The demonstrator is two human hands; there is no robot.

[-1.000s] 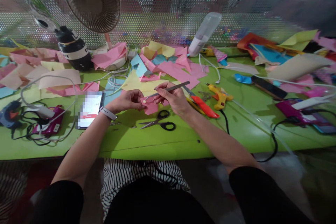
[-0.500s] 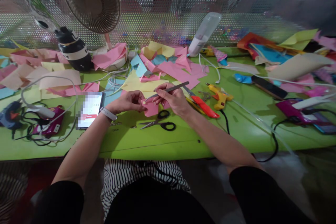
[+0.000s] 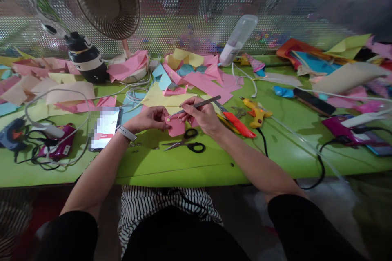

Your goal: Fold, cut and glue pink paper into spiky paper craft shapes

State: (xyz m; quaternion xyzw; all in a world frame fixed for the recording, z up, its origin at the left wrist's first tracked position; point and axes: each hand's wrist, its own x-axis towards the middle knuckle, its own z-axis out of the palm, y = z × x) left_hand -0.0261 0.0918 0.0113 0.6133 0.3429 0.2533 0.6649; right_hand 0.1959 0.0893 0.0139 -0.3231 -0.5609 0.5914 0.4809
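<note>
Between thumb and fingers my left hand (image 3: pixel 154 118) pinches the left edge of a small pink piece of paper (image 3: pixel 177 126). My right hand (image 3: pixel 200 113) is closed around grey metal tweezers (image 3: pixel 202 102), held much like a pen. Their tip meets the paper near my left fingertips, by a tiny pale yellow spot (image 3: pixel 168 119). Whether the tip grips that spot is too small to tell. Just below the paper, scissors with black handles (image 3: pixel 196 147) lie on the green table (image 3: pixel 171 175). A red-handled cutter (image 3: pixel 237 123) lies to the right of my right hand.
A yellow glue gun (image 3: pixel 257 113) with its cord lies at right, a dark glue gun (image 3: pixel 12 134) at far left. A phone (image 3: pixel 107 128) is beside my left wrist. Paper scraps (image 3: pixel 208 83), a fan (image 3: pixel 107 4), a black bottle (image 3: pixel 87 59) and a tilted clear bottle (image 3: pixel 240 38) line the back.
Hardly anything differs: both hands, the pink paper and the tweezers keep the same place. The phone's timer display has advanced.
</note>
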